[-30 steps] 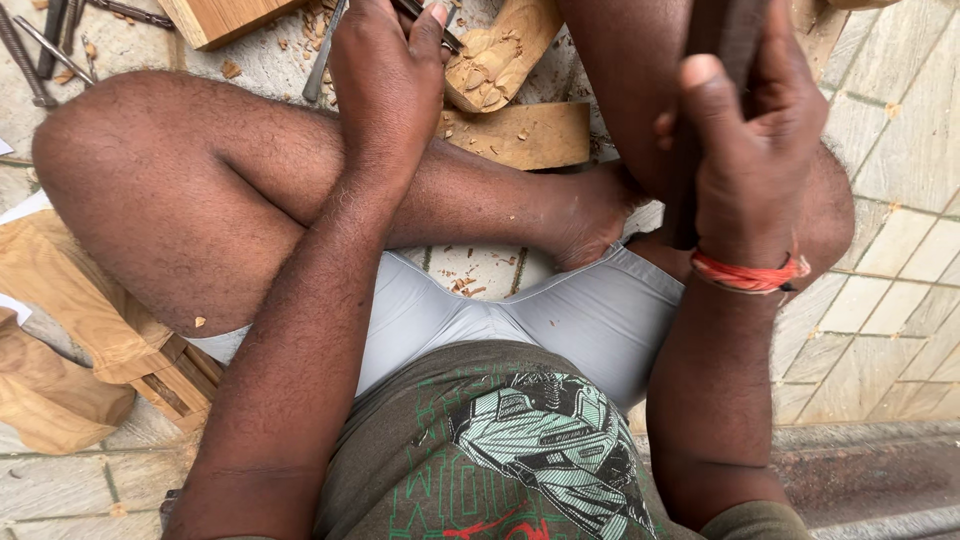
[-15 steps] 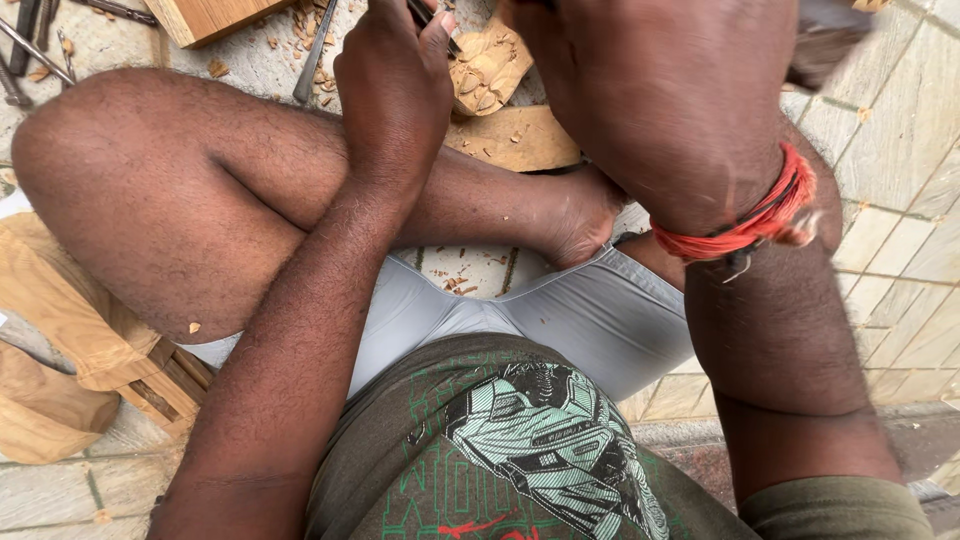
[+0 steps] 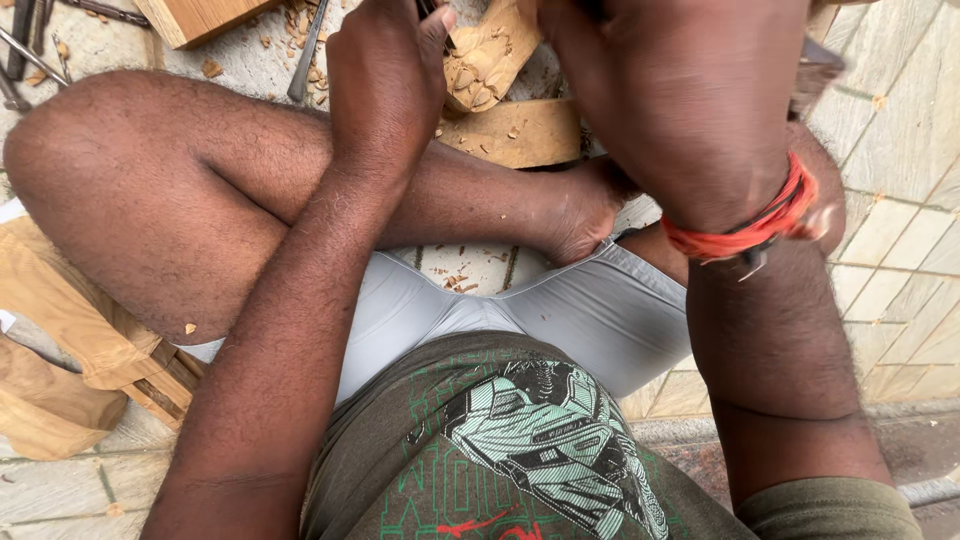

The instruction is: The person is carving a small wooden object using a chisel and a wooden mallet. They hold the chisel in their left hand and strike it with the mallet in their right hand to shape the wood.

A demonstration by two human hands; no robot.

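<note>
I sit cross-legged on a tiled floor. My left hand [image 3: 385,85] is closed around a thin dark chisel whose tip is hidden, set against a pale carved wood piece [image 3: 492,55] at the top. Just below that piece, beside my foot, lies a flat wood offcut [image 3: 520,132]. My right hand [image 3: 680,95], with a red band at the wrist, is raised close to the camera above the carving. It is blurred and grips a dark tool handle [image 3: 818,72] that pokes out at its right side.
A squared wooden block [image 3: 200,15] lies at the top left, with a loose chisel [image 3: 305,55] and several metal tools [image 3: 20,45] near it. Wood chips are scattered about. Pale wooden pieces [image 3: 60,320] sit by my left knee. Stone tiles [image 3: 900,250] extend to the right.
My right hand has swung from the right side up and leftward, close to the camera, over the carving. My left hand stays at the carved piece.
</note>
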